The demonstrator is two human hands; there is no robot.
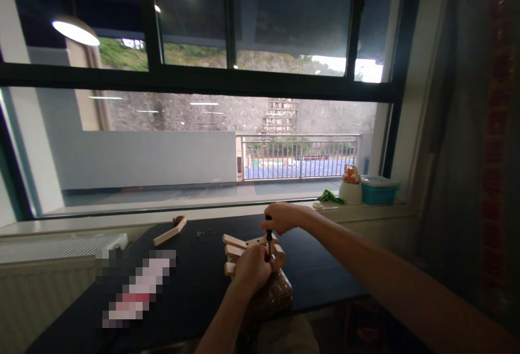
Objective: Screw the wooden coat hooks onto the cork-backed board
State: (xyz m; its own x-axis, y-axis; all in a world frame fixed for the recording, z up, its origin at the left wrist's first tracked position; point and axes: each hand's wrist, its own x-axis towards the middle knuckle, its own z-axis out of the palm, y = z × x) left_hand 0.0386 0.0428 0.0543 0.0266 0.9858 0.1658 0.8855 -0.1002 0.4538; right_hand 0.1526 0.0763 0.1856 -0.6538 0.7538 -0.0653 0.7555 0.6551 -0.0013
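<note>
My right hand point(283, 218) is closed around the handle of a screwdriver point(269, 233), which stands upright with its shaft pointing down. Under it lies a light wooden piece point(234, 252) with several slanted arms and curved ends. My left hand point(252, 267) grips this wooden piece from the near side, close to the screwdriver's tip; the tip itself is hidden by the fingers. Below the wood, a brown package in shiny clear plastic point(277, 291) rests near the table's front edge. A separate bent wooden part point(170, 233) lies farther left.
Several small screws point(199, 235) lie on the dark table point(320, 267). A blurred-out pink and white item point(142, 289) is at left, beside a radiator point(49, 289). The windowsill holds a green cloth point(330, 197), a white bottle point(350, 191) and a teal box point(378, 191).
</note>
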